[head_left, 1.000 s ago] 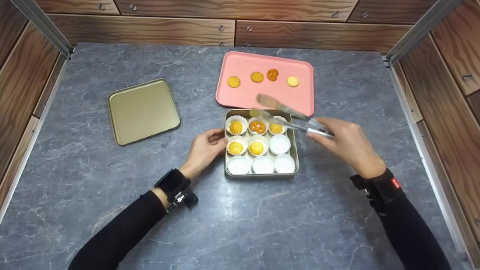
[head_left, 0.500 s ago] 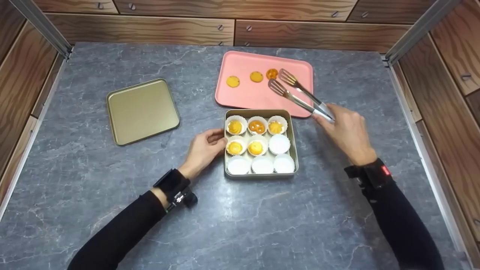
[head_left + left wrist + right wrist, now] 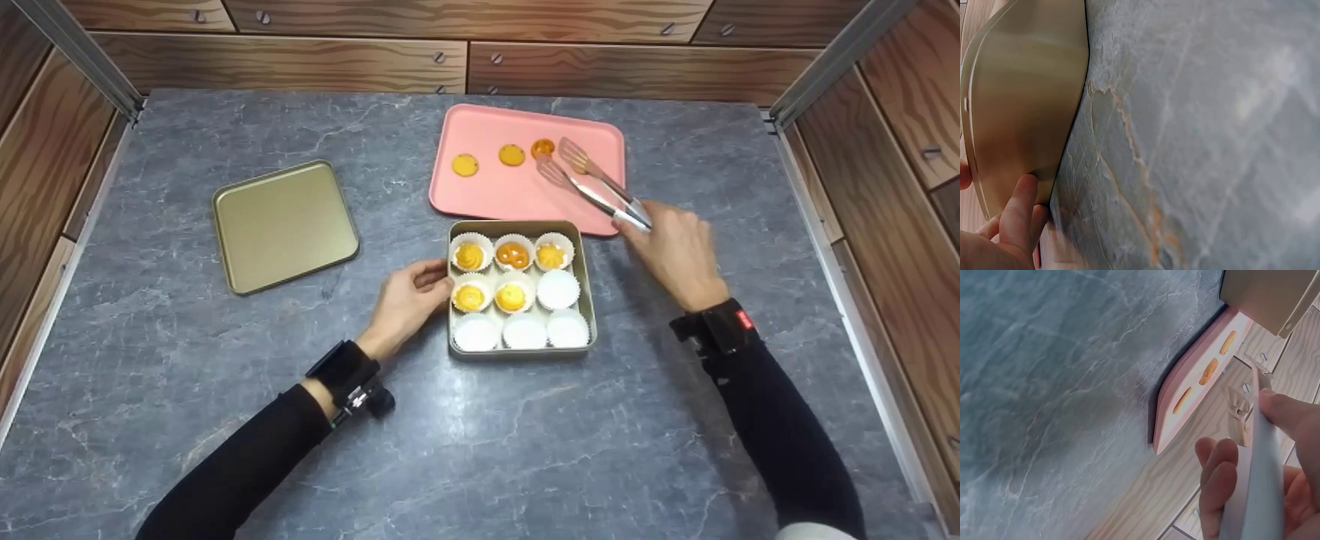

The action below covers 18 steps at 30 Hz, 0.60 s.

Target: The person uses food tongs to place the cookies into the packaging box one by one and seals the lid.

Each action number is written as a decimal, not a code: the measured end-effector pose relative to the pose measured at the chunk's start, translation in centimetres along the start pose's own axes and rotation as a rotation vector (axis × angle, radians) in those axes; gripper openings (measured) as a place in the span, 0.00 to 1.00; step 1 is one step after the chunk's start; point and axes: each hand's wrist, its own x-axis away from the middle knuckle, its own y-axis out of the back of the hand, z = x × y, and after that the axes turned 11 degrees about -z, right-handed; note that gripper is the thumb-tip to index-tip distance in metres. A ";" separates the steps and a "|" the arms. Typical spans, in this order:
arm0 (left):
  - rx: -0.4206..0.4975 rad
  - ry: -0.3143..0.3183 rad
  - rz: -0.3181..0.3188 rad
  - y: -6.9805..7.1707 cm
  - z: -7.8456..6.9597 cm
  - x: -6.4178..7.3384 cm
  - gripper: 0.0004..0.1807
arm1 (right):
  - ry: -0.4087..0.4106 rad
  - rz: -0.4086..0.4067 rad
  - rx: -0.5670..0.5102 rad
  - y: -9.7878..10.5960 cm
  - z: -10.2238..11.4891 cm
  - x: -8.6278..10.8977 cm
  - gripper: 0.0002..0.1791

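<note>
My left hand [image 3: 409, 304] touches the left wall of a gold tin [image 3: 590, 315]; its fingers [image 3: 1019, 214] lie against the metal in the left wrist view. White paper cups stand in the tin: several hold yellow or brown cookies, others, such as the cup [image 3: 557, 290] at right, hold none. My right hand [image 3: 679, 251] grips metal tongs [image 3: 596, 198] by their pale handles. Their slotted heads are spread over a pink tray [image 3: 487, 196], beside a pretzel-shaped cookie [image 3: 541, 148]. A yellow cookie [image 3: 580, 169] is partly hidden behind the tongs. Two round cookies [image 3: 511, 155] lie farther left.
A gold lid [image 3: 289, 229] lies on the grey marbled table [image 3: 420, 450], left of the tin. The tray stands just behind the tin. Wood-patterned panels [image 3: 300, 64] border the table at the back and both sides.
My right hand has carried the tongs from over the tin's back edge to the right part of the tray, their heads spread. My left hand has stayed at the tin.
</note>
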 end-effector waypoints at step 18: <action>-0.009 -0.007 -0.006 0.0 0.1 -0.1 0.25 | -0.082 0.116 0.015 -1.0 0.8 -2.4 0.23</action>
